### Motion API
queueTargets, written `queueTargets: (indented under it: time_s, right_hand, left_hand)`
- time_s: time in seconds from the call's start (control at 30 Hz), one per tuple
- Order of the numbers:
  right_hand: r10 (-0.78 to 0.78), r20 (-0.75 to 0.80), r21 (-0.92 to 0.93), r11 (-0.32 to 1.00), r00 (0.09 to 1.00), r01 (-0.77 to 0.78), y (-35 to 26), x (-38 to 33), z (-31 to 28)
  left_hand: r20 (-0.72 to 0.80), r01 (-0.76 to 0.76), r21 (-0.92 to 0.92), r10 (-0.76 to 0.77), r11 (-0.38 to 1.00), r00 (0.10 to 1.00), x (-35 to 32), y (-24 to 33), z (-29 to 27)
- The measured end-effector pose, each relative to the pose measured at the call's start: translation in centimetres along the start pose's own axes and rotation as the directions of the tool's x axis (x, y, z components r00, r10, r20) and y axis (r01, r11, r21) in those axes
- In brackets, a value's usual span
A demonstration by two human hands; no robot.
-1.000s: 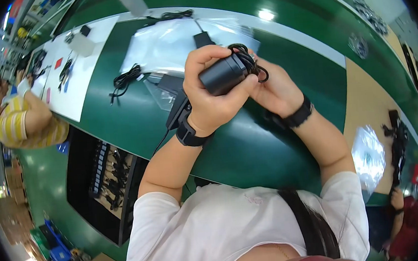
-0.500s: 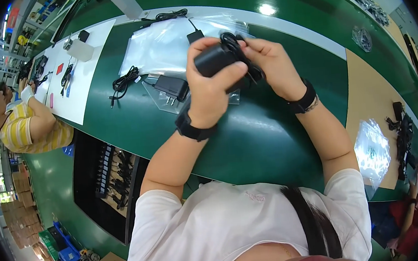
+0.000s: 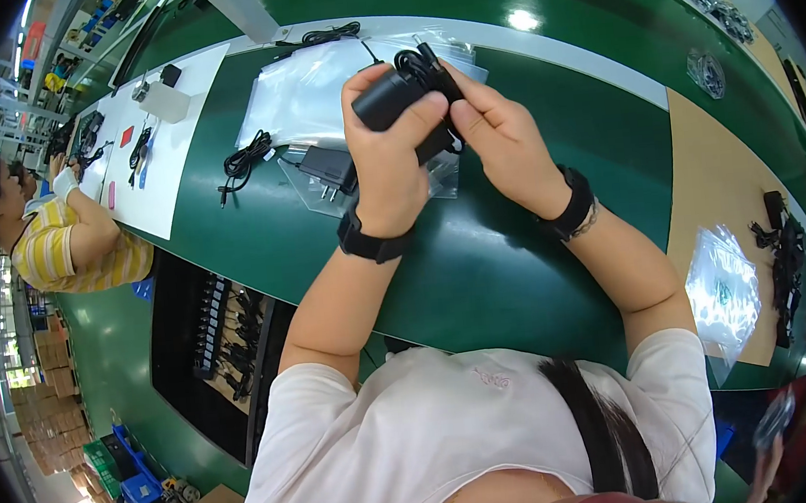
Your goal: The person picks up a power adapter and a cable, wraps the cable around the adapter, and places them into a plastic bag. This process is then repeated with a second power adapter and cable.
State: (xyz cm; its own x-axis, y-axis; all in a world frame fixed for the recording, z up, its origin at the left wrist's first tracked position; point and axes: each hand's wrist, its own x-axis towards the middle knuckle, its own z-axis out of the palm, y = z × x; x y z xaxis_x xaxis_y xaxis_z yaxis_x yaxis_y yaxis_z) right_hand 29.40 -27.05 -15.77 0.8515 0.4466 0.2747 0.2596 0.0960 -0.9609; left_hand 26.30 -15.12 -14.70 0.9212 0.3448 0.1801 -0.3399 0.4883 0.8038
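Over the green table my left hand [image 3: 386,171] is closed round a black power adapter [image 3: 382,103]. Its cable [image 3: 413,64] is bundled in loops at the adapter's right end, with the plug end sticking up. My right hand [image 3: 512,151] pinches the cable bundle from the right side, its fingertips partly behind it. Beside my left hand, a second black adapter [image 3: 324,165] with metal prongs lies on a clear bag. A coiled black cable [image 3: 244,162] rests further left. Clear plastic bags [image 3: 289,99] are spread beyond my hands, with part of another black cord near them.
To the left, a co-worker [image 3: 66,233] in a yellow striped top sits at a white work surface [image 3: 145,202] with a bottle [image 3: 164,100]. Below stands a black bin [image 3: 269,359] of adapters. At right, clear bags [image 3: 721,291] and black adapters [image 3: 783,266] lie on brown board.
Both hands have shifted slightly left with the adapter. My right hand has come lower along the cable bundle, and the cable's plug end now points upward.
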Motion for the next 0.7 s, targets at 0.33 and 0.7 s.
queueTargets:
  time_s: [0.33, 0.7]
  right_hand:
    - [-0.064, 0.015, 0.119, 0.991, 0.998, 0.062, -2.3, 1.9, -4.6]
    - [-0.218, -0.294, 0.186, 0.942, 0.931, 0.279, -6.7, 1.3, -5.2]
  left_hand:
    - [0.348, 0.011, -0.099, 0.024, 0.995, 0.937, 4.5, -0.6, 4.5]
    - [0.397, -0.307, 0.621, 0.048, 0.722, 0.917, 7.6, -2.8, 0.7]
